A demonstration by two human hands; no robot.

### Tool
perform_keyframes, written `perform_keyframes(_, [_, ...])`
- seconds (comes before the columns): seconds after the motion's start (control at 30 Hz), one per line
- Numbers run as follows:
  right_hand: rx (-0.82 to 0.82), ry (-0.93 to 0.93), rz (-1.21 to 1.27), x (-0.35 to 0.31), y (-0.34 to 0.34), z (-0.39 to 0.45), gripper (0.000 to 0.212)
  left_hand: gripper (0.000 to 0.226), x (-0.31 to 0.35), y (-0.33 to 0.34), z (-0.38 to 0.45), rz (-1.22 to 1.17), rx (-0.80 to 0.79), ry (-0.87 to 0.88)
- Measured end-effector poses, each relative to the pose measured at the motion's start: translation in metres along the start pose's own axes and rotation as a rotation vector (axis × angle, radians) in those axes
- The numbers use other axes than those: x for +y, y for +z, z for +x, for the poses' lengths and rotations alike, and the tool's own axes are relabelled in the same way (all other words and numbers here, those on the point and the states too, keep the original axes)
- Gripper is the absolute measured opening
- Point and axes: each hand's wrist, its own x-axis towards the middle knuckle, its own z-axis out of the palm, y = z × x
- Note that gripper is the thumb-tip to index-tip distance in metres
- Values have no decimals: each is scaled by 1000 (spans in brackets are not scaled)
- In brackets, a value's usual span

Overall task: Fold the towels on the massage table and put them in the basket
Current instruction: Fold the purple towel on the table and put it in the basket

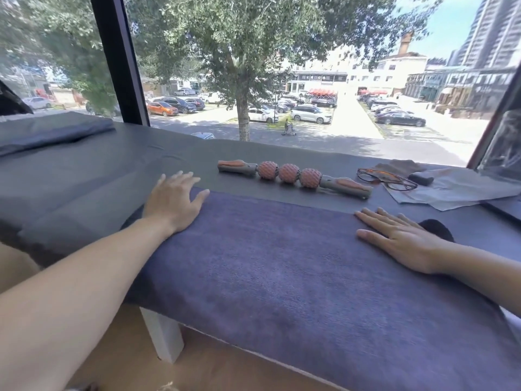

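Pressing flat on a purple towel point(282, 263) with both hands, palms down, fingers spread apart and gripping nothing. Resting the left hand point(174, 201) at the towel's ten o'clock corner, fingertips reaching past the far edge onto the dark table point(84, 176). Laying the right hand point(400, 235) at the two o'clock corner, fingers pointing toward ten o'clock, just beside a dark round patch point(437, 228) at the towel's right edge, too unclear to identify.

Lying spread along the near side of the table, covering it from left hand to right and draping over the near edge at six o'clock. Showing a soft, napped, dusky purple surface, smooth across the middle, with faint darker mottling toward five o'clock and a straight far edge running between the two hands.

Sitting beyond the towel at twelve o'clock, apart from it: a grey-and-orange massage roller point(293, 176) with three knobbly balls. Lying at two o'clock: a pair of glasses point(386, 179) on pale sheets of paper point(451, 190), near a small dark block point(422, 178). Resting at ten o'clock: a folded dark cloth point(50, 131) by the window point(282, 66).
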Motion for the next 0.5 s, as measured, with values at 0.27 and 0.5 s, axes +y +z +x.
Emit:
perform_keyframes(0.27, [47,4,77,33,-11,-22,101,68,4,-29,-75,-129,-341,34])
perform_keyframes(0.5, [192,-102,-82,-47,-12,-34,83,79,-24,-38,-100,-175,-241,4])
